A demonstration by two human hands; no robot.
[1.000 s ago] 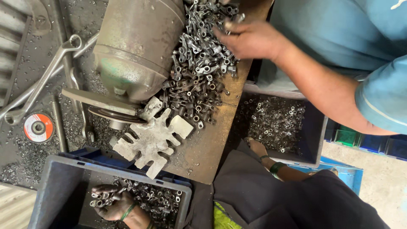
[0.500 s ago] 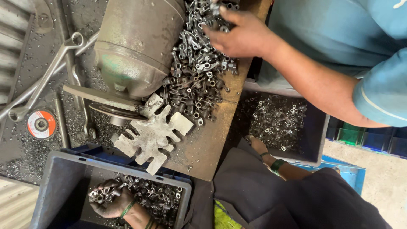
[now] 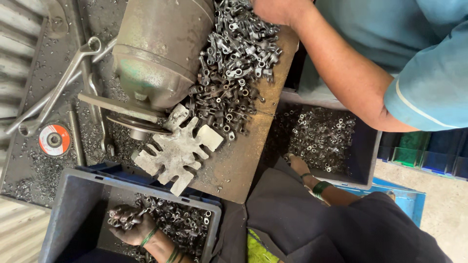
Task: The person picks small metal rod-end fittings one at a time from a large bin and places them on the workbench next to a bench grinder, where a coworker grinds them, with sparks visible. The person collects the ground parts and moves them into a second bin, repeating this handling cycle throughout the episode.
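A metal workshop: a grimy bench [image 3: 243, 165] carries a heap of small steel parts [image 3: 234, 63] at 12 o'clock, a worn motor [image 3: 161, 48], spanners [image 3: 58, 87] at 9 o'clock, a grinding disc [image 3: 54, 140] and parts bins [image 3: 73, 195].

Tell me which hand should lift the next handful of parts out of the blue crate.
Left, most likely. The left hand sits inside the blue crate, closed on a fistful of small metal parts. The right hand lies by the grey bin, away from that crate.

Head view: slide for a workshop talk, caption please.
Left hand grips metal parts in a blue crate; co-worker's hand on the bench pile.
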